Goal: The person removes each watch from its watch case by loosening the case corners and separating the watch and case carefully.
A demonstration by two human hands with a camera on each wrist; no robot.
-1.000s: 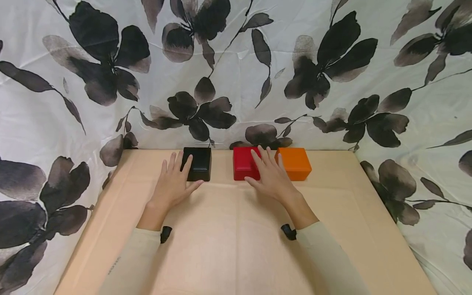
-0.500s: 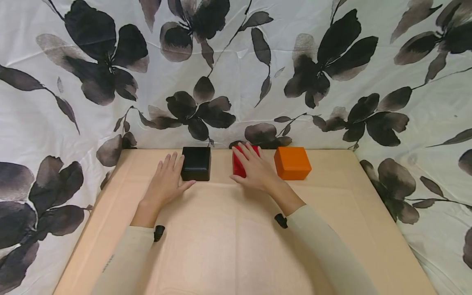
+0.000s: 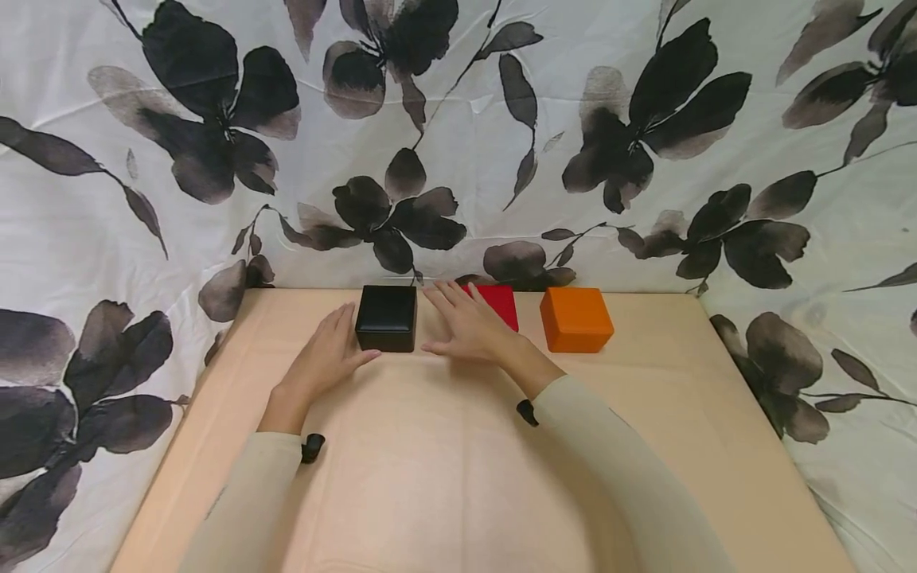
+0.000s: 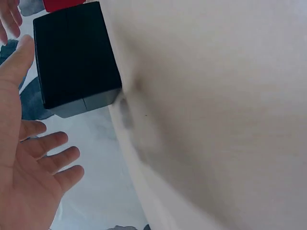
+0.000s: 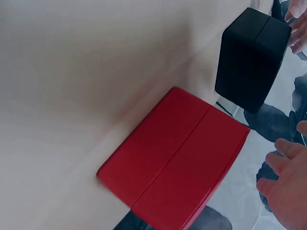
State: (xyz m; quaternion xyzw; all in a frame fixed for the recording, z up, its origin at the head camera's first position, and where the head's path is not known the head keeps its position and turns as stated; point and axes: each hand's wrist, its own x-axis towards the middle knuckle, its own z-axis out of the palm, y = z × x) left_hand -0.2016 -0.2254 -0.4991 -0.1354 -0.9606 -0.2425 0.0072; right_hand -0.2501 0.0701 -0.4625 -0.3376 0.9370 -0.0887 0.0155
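Observation:
A black box (image 3: 387, 318) stands near the table's back edge. My left hand (image 3: 315, 368) is at its left side, thumb by the front corner and fingers extended. In the left wrist view a gap shows between the fingers (image 4: 52, 143) and the black box (image 4: 74, 60); whether the thumb touches it I cannot tell. My right hand (image 3: 473, 325) reaches between the black box and a red box (image 3: 501, 302), fingers extended, covering part of the red one. The right wrist view has the red box (image 5: 177, 160) close below, with nothing gripped by the hand (image 5: 290, 179).
An orange box (image 3: 577, 320) stands to the right of the red one, in the same row. Behind the light tan table (image 3: 401, 477) hangs a white cloth (image 3: 286, 32) with dark flowers, which also lies along both sides.
My right hand has moved left, from between the orange and red boxes, across the red box toward the black one. The left hand has drawn back from over the black box to its left side.

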